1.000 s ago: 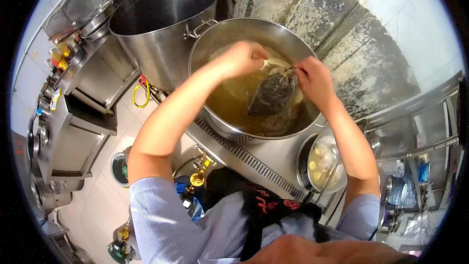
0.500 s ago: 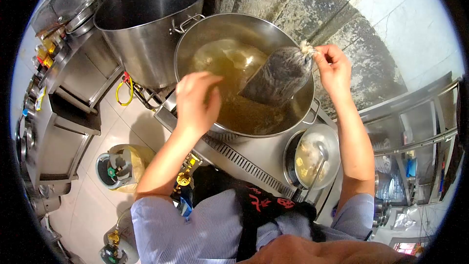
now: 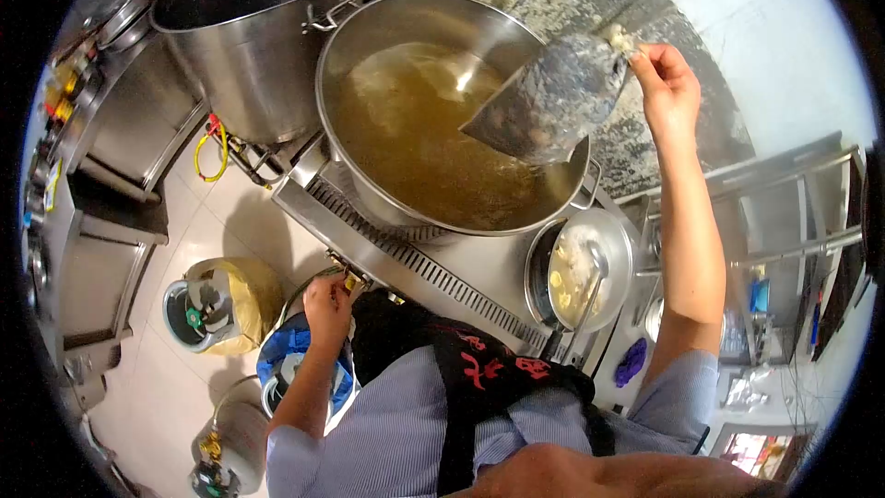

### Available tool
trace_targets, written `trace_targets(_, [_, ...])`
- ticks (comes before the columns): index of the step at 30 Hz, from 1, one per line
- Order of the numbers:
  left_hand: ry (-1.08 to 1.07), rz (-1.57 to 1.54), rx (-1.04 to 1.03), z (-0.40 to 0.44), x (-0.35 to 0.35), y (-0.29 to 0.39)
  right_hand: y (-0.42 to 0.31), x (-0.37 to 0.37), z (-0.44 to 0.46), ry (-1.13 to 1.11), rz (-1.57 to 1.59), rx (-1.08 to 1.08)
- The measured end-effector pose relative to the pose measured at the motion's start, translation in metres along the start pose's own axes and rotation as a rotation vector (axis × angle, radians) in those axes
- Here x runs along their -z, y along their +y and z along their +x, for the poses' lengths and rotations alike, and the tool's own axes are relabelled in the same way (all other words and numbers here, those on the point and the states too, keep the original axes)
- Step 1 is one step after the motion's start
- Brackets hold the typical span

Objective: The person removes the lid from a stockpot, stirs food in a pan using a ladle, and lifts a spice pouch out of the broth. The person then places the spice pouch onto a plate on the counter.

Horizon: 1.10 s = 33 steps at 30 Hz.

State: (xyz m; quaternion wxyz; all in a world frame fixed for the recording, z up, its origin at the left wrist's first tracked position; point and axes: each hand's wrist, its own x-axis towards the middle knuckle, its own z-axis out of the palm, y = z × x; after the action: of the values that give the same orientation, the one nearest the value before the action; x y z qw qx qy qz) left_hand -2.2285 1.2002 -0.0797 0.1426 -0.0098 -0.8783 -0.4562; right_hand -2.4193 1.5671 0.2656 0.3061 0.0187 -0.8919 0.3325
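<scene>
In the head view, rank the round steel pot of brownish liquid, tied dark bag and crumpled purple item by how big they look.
1. Round steel pot
2. Tied dark bag, though nearness to the camera may enlarge it
3. Crumpled purple item

One head-worn camera is looking forward and steeply down from above the wearer's apron (image 3: 502, 355), which is showing close at five o'clock; the wide, round-edged view is taking in the large pot (image 3: 433, 22) farther off at twelve.
</scene>
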Motion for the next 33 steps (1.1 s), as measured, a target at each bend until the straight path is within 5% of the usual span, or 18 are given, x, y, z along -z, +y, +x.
trace_targets(5, [-0.205,-0.011,0.081,-0.036,-0.023,-0.038,0.002,0.002,-0.003,0.064,-0.148,0.14])
trace_targets(8, [-0.28,-0.08,0.319,-0.063,-0.034,-0.058,-0.024,0.007,-0.011,0.024,-0.245,0.08])
trace_targets(12, [-0.326,-0.128,0.358,-0.079,-0.029,-0.047,-0.038,0.004,-0.014,0.022,-0.182,-0.013])
trace_targets(24, [-0.348,-0.004,0.381,-0.084,-0.009,-0.06,-0.044,0.006,-0.024,-0.008,-0.019,0.059])
trace_targets(33, [-0.379,0.18,0.317,-0.108,-0.014,-0.131,-0.037,-0.002,-0.028,0.007,-0.064,0.079])
